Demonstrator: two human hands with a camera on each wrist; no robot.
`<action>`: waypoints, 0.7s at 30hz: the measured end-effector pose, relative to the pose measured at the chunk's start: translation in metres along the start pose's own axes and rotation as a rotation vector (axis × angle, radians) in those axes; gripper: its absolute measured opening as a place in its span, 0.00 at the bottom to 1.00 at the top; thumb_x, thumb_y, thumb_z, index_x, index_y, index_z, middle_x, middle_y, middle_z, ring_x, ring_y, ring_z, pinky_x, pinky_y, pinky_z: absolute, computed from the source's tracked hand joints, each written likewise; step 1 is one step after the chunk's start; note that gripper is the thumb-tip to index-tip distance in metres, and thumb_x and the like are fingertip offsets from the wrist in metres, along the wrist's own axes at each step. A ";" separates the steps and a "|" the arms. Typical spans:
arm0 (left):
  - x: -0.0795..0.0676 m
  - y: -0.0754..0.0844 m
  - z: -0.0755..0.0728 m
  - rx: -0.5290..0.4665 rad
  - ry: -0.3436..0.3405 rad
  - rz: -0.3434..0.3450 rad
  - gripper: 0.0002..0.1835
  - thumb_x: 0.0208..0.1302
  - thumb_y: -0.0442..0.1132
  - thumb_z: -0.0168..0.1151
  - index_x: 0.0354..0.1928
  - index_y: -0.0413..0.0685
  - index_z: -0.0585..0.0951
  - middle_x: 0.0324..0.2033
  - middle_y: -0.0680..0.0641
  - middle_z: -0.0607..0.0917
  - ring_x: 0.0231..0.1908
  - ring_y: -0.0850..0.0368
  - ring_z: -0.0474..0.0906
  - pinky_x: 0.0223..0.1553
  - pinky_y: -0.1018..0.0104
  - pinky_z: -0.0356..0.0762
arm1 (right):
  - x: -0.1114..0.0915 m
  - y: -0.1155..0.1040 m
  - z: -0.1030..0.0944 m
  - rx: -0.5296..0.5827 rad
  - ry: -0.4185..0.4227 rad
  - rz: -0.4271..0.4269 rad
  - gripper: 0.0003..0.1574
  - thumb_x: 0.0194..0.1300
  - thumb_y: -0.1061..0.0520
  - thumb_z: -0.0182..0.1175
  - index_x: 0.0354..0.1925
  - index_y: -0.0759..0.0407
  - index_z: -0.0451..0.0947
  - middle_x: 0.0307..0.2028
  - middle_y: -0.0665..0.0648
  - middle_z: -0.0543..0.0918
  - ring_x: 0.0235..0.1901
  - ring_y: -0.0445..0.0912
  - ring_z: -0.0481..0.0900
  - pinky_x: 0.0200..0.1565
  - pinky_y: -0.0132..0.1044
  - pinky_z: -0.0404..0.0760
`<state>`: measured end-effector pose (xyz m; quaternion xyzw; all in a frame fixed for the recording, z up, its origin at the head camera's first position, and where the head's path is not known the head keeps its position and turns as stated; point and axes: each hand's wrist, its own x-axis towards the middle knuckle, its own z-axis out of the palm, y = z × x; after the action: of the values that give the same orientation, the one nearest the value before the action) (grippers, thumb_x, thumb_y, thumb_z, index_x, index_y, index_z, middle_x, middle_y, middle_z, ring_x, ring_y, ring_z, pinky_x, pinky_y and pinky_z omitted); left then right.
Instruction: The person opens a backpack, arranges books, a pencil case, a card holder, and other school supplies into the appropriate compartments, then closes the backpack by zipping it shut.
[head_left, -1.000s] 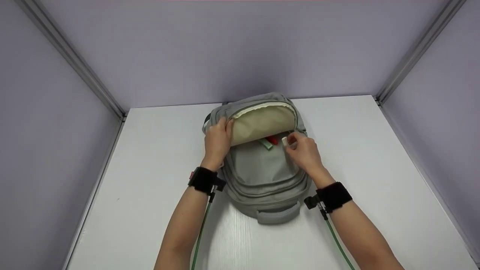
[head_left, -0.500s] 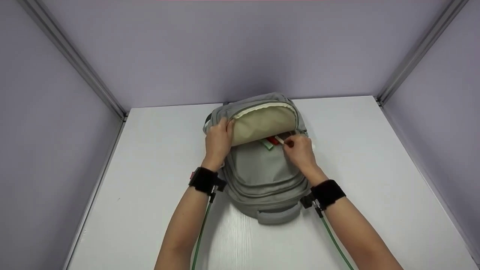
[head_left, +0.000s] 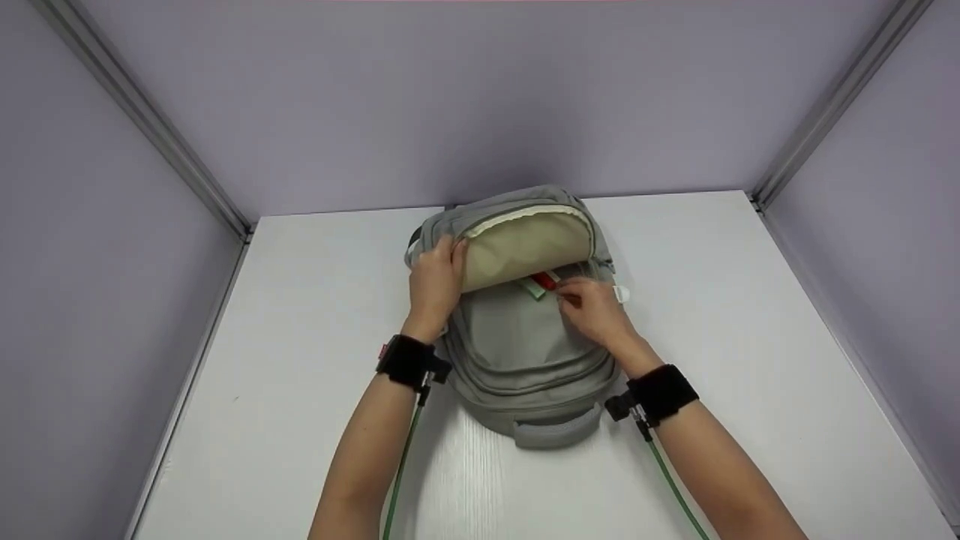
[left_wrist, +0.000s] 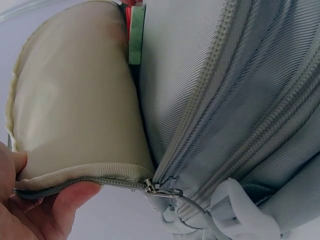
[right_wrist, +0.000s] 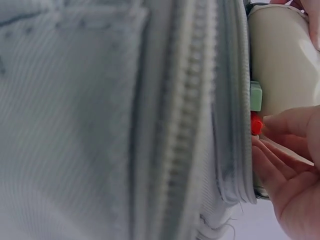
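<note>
A grey backpack (head_left: 525, 330) lies on the white table, its front pocket unzipped and the beige-lined flap (head_left: 529, 244) folded back. My left hand (head_left: 436, 279) pinches the flap's zipped edge, thumb on the lining in the left wrist view. At the pocket mouth, the ends of a light green flat stick (right_wrist: 255, 96) and a red round-ended thing (right_wrist: 256, 124) poke out. A small bit of a white thing (head_left: 555, 275) shows beside the red one. My right hand (head_left: 595, 307) is at the pocket mouth, fingers fairly straight, fingertips by the red end. The pocket's inside is hidden.
The backpack's carry handle (head_left: 559, 431) points toward me. A white buckle (head_left: 622, 294) lies at its right side, and another buckle (left_wrist: 245, 215) hangs by the zip pull (left_wrist: 162, 191). Pale walls (head_left: 510, 97) enclose the table.
The white thing held in my right hand has moved left into the pocket mouth beside the red one, and the fingers have come off it. My left hand stays on the flap.
</note>
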<state>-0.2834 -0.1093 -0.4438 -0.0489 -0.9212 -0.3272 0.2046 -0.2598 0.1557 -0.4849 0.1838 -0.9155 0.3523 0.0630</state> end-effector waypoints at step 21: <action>-0.015 -0.003 -0.009 -0.042 -0.072 0.122 0.16 0.75 0.47 0.53 0.31 0.44 0.72 0.17 0.53 0.66 0.19 0.55 0.66 0.20 0.56 0.68 | -0.004 -0.016 -0.036 0.147 0.392 0.010 0.29 0.77 0.54 0.51 0.70 0.62 0.64 0.55 0.66 0.73 0.45 0.49 0.79 0.39 0.43 0.78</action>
<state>-0.2673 -0.1166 -0.4454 -0.1209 -0.9163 -0.3314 0.1899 -0.2501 0.1697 -0.4492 0.1114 -0.8586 0.4473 0.2246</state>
